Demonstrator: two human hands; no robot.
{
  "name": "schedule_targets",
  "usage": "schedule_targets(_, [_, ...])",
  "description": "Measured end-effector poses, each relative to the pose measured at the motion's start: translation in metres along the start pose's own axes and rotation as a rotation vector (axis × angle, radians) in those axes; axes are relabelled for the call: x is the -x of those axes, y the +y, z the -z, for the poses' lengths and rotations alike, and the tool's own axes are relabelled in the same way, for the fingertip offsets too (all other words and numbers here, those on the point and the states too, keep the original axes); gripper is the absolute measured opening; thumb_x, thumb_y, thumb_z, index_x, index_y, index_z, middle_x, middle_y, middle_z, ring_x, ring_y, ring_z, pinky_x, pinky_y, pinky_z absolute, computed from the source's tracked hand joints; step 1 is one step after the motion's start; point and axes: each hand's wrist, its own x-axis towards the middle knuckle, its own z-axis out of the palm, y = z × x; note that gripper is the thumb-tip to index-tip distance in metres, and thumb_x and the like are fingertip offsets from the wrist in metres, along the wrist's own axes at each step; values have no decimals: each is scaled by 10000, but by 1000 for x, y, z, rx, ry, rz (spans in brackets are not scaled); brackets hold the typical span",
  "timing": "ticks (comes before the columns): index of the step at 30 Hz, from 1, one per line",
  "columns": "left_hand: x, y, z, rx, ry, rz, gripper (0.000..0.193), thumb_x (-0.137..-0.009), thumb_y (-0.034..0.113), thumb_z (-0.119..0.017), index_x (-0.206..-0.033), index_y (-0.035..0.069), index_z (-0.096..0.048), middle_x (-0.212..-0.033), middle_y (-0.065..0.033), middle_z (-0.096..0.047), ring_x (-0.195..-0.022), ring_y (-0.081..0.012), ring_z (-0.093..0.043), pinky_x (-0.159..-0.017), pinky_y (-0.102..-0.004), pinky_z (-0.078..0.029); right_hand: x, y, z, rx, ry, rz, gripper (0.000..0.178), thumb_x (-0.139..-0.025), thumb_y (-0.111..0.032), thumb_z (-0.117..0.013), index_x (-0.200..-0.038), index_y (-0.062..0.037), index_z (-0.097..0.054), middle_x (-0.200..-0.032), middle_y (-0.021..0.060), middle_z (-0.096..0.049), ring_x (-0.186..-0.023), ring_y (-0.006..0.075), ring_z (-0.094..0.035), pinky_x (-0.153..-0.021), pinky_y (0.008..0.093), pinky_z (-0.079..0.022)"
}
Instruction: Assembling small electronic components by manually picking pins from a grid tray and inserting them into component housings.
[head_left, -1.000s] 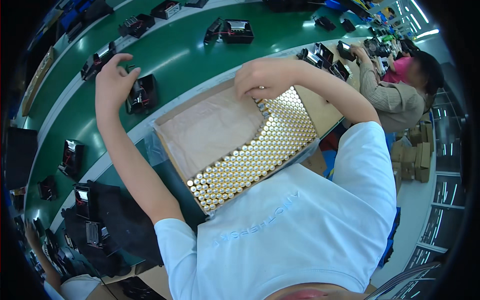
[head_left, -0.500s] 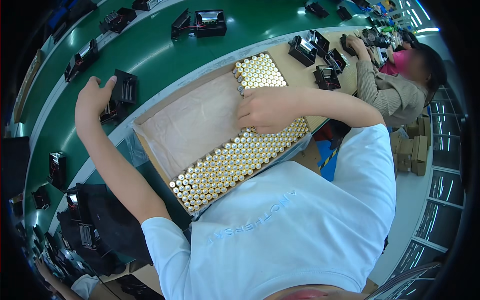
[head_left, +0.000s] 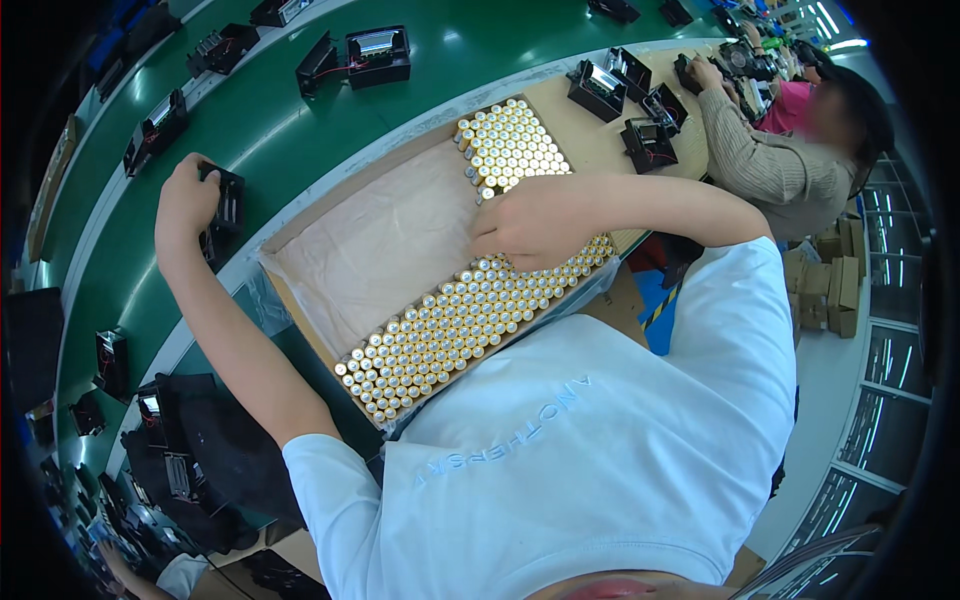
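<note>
My left hand [head_left: 188, 203] is over the green belt on the left, its thumb and fingers closed on the edge of a black plastic battery case [head_left: 230, 203]. Part of that case is hidden behind the hand. My right hand [head_left: 535, 222] reaches down into a shallow cardboard box [head_left: 300, 330] in front of me. Its fingers are bent and drawn together beside the standing batteries [head_left: 450, 325]; the fingertips and anything in them are hidden. Rows of batteries fill the box's near side and right end, while bare lining paper [head_left: 375, 235] shows at its far left.
An open black case with red wires [head_left: 378, 55] and several others lie along the green conveyor belt [head_left: 270, 115]. More open cases [head_left: 598, 90] stand on the tan table [head_left: 560, 125] at the right. A co-worker [head_left: 765, 160] sits beyond them, hands on parts. Cartons [head_left: 830, 290] are stacked behind.
My left thumb has closed over the case, which has tilted and shifted slightly left. The far cases on the belt have slid left. My right hand has hardly moved.
</note>
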Motion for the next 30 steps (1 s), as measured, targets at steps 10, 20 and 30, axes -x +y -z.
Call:
schedule_targets(10, [-11, -27, 2, 504, 158, 143, 287, -910, 174, -565, -1160, 45, -624, -977, -127, -657, -767, -215, -609, -701, -340, -521, -5, 5, 0, -63, 92, 47, 231, -908, -213, -584, -1081, -64, -621, -987, 114, -626, -950, 271, -611, -823, 403, -516])
schedule_targets(20, [-24, -41, -23, 1158, 154, 154, 316, -921, 151, -566, -1220, 50, -549, -1013, -147, -618, -768, -192, -603, -621, -332, -512, -68, 13, 65, -334, 397, -28, 84, -857, -101, -634, -881, -23, -654, -709, 70, -625, -584, 229, -522, -615, 347, -457])
schedule_targets(30, [-15, -40, -6, 1508, 157, 175, 349, -945, 286, -600, -1168, 23, -554, -1009, -130, -617, -831, -211, -609, -648, -343, -519, -317, 50, 150, -86, 474, -253, 278, -837, -244, -644, -749, 14, -699, -637, 68, -634, -524, 210, -508, -563, 333, -460])
